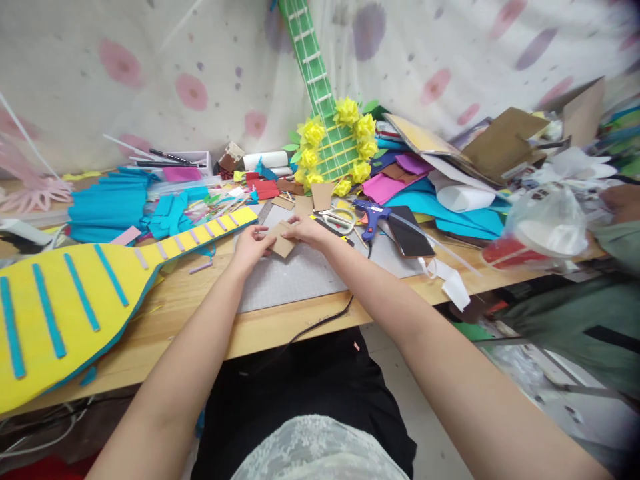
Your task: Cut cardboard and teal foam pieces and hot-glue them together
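A small brown cardboard piece is held between my two hands over the grey cutting mat. On its left edge, my left hand is closed with the fingers bent. From the right, my right hand pinches the same piece near its top. More cardboard scraps lie just beyond. White-handled scissors and a blue glue gun rest to the right of my right hand. The yellow lute-shaped craft, with blue and lilac strips, lies left of my left hand.
A green paper guitar with yellow flowers leans at the back. Blue crepe paper is heaped left, colored sheets right. A phone and a bagged red-and-white container lie right. A co-worker's sleeve shows at the right edge.
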Action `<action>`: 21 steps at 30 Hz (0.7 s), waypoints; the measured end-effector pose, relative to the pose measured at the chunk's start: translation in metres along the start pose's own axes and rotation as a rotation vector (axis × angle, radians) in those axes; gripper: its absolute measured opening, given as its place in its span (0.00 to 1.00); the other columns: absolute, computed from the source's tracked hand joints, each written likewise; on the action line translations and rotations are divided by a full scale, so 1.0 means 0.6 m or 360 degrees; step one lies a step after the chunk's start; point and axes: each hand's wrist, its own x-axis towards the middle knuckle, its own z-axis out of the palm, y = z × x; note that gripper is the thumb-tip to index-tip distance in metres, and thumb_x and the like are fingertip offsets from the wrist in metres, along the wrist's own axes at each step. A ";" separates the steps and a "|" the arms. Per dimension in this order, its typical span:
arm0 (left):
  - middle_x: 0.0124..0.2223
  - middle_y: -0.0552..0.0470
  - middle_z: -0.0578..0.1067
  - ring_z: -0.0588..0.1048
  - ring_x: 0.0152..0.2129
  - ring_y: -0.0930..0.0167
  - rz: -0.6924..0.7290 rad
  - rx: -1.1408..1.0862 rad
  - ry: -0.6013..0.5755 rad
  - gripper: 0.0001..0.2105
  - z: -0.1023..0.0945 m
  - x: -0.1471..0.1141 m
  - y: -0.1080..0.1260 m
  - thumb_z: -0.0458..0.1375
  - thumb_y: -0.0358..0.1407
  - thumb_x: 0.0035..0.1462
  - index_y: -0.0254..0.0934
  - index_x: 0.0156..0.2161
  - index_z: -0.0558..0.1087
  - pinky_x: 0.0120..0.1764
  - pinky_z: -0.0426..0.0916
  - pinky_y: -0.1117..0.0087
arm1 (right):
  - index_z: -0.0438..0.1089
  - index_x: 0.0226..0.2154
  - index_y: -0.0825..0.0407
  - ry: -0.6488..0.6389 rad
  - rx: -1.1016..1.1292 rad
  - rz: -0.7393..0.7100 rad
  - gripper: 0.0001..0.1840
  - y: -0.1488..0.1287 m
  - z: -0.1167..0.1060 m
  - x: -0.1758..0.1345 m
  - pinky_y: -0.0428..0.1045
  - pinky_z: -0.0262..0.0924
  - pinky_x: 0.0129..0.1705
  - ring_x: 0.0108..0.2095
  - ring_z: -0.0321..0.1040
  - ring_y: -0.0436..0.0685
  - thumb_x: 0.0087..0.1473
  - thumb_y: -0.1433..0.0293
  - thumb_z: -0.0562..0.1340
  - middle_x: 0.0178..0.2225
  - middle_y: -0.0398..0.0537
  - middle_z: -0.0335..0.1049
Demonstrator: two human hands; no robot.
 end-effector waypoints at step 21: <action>0.40 0.46 0.72 0.68 0.43 0.61 0.0563 0.1183 0.0285 0.09 0.000 0.011 -0.020 0.60 0.34 0.46 0.39 0.35 0.67 0.46 0.61 0.59 | 0.66 0.34 0.53 0.0044 -0.0861 -0.0058 0.17 -0.020 -0.010 0.020 0.45 0.60 0.32 0.30 0.66 0.51 0.39 0.71 0.69 0.32 0.47 0.71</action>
